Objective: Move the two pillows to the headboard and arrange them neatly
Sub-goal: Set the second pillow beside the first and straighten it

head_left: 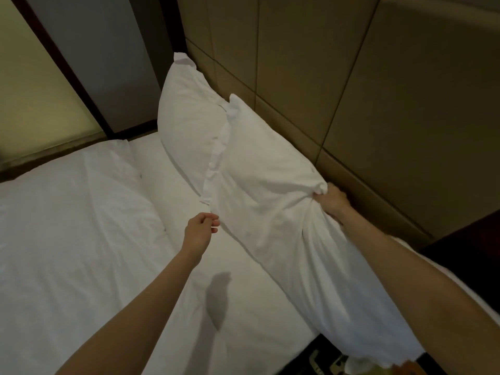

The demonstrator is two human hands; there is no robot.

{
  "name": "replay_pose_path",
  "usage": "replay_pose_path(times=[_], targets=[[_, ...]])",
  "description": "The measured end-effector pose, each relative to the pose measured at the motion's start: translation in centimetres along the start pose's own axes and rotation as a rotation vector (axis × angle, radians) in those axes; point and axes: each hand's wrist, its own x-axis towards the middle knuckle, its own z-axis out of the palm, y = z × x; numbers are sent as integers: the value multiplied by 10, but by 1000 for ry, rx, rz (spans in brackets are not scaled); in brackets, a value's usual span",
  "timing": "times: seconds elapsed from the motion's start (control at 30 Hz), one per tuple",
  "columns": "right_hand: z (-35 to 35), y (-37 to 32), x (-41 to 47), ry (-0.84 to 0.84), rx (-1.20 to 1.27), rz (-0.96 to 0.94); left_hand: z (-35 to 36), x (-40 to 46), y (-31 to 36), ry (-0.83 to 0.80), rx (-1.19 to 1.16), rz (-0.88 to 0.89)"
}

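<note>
While the right hand [331, 201] is bunching the near plump white pillow [270, 212] at centre frame against the tan panelled headboard [351, 90], the left hand [201, 230], fingers loosely curled and empty, is hovering beside it; tugging risks toppling the far white pillow [189, 112] leaning upper centre.

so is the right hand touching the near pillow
Touching. The head view shows the right hand gripping a bunched fold of the near pillow on its headboard side, with fabric gathered under the fingers.
</note>
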Motion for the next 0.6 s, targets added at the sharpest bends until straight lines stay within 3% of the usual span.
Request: replay_pose_path(times=[0.17, 0.33, 0.43, 0.5, 0.6], targets=[[-9, 18, -12, -105, -96, 6, 3, -4, -6, -7, 40, 0], [-29, 32, -40, -230, -458, -14, 16, 1, 3, -58, 94, 64], [-21, 47, -56, -222, -586, -33, 29, 5, 16, -82, 117, 124], [-18, 43, -58, -148, -533, -119, 41, 7, 24, -103, 133, 150], [-32, 22, -51, -55, -168, -178, 54, 5, 30, -102, 114, 162]])
